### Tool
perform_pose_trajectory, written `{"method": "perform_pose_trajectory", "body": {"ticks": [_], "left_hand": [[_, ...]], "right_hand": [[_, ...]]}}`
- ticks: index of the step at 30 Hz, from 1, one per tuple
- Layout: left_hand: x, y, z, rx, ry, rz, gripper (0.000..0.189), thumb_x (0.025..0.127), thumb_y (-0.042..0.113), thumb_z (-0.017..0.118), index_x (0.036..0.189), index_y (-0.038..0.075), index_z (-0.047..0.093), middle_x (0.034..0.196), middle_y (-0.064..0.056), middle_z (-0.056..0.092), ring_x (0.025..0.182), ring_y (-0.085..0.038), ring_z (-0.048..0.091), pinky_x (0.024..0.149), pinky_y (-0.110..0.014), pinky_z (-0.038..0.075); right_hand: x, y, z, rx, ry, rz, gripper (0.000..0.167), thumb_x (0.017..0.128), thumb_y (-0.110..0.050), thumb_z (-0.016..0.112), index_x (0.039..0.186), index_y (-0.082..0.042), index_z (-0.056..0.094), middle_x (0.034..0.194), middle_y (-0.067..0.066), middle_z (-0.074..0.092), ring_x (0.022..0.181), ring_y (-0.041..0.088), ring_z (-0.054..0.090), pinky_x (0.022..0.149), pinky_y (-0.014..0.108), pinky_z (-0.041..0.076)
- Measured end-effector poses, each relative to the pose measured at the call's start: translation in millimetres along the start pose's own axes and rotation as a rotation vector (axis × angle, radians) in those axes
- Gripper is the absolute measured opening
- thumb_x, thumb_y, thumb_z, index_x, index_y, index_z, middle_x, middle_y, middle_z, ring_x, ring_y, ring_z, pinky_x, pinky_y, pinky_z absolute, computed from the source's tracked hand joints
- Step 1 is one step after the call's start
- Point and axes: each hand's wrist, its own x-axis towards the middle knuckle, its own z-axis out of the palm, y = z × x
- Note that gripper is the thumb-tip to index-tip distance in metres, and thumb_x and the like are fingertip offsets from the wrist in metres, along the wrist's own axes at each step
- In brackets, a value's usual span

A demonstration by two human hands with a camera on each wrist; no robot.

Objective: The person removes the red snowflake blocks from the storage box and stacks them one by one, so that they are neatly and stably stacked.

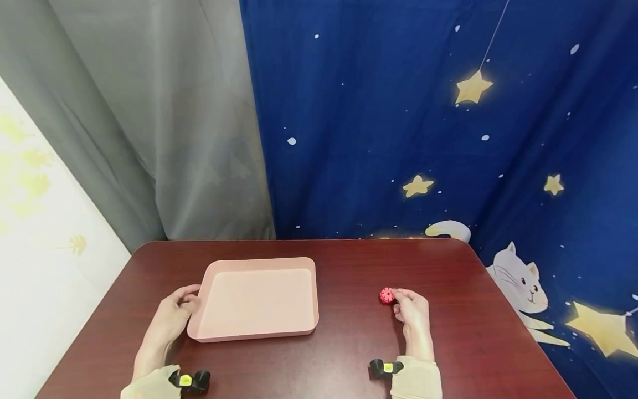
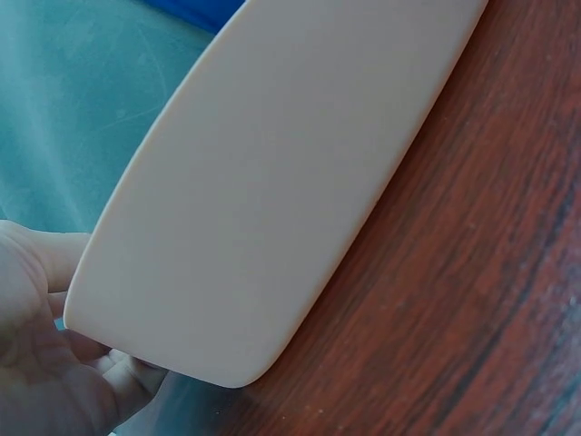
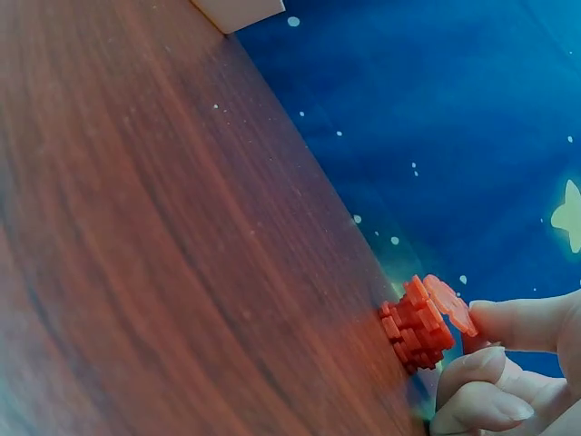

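A shallow pale pink tray (image 1: pixel 259 302) lies on the table, left of centre. My left hand (image 1: pixel 171 316) holds its left side; in the left wrist view the thumb is at the rim and the fingers are partly hidden behind the tray. To the right, my right hand (image 1: pixel 413 313) pinches a red notched disc (image 3: pixel 451 306) between thumb and finger. That disc is tilted at one end of a short stack of similar red notched discs (image 3: pixel 418 331), which stands on the table. From the head view the red pieces overlap as one small round shape.
The dark reddish wooden table (image 1: pixel 349 360) has rounded far corners. Behind it hang a grey curtain (image 1: pixel 199 138) and a blue curtain (image 1: pixel 349 138) with stars and a cat. Each wrist wears a small black camera (image 1: pixel 381 368).
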Motion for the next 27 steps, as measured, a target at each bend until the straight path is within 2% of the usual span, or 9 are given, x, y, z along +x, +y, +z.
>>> {"method": "perform_pose_trajectory", "body": {"ticks": [7, 14, 27], "left_hand": [[-0.7, -2.3, 0.1, -0.009, 0.015, -0.003, 0.041, 0.101, 0.014, 0.051, 0.138, -0.003, 0.047, 0.109, -0.015, 0.054, 0.093, -0.017, 0.052, 0.073, -0.02, 0.043], [-1.5, -4.7, 1.6, 0.018, 0.02, -0.001, 0.04, 0.1, 0.013, 0.051, 0.137, -0.002, 0.048, 0.107, -0.013, 0.054, 0.092, -0.017, 0.052, 0.073, -0.02, 0.043], [0.4, -2.1, 1.6, 0.001, 0.009, -0.002, 0.041, 0.101, 0.014, 0.05, 0.138, -0.002, 0.047, 0.108, -0.013, 0.053, 0.094, -0.019, 0.051, 0.074, -0.02, 0.043]], "right_hand": [[-2.4, 0.0, 2.1, 0.021, 0.016, -0.038, 0.011, 0.09, -0.007, 0.064, 0.089, 0.004, 0.066, 0.064, 0.001, 0.056, 0.048, 0.008, 0.049, 0.044, 0.02, 0.039], [-1.7, 2.0, 2.2, -0.033, 0.039, 0.008, 0.017, 0.091, -0.007, 0.063, 0.098, 0.008, 0.065, 0.064, 0.0, 0.055, 0.049, 0.009, 0.048, 0.044, 0.02, 0.038], [0.1, 2.6, 2.3, -0.042, 0.038, -0.005, 0.016, 0.092, -0.006, 0.062, 0.099, 0.008, 0.064, 0.061, 0.0, 0.055, 0.048, 0.009, 0.049, 0.045, 0.021, 0.039]]}}
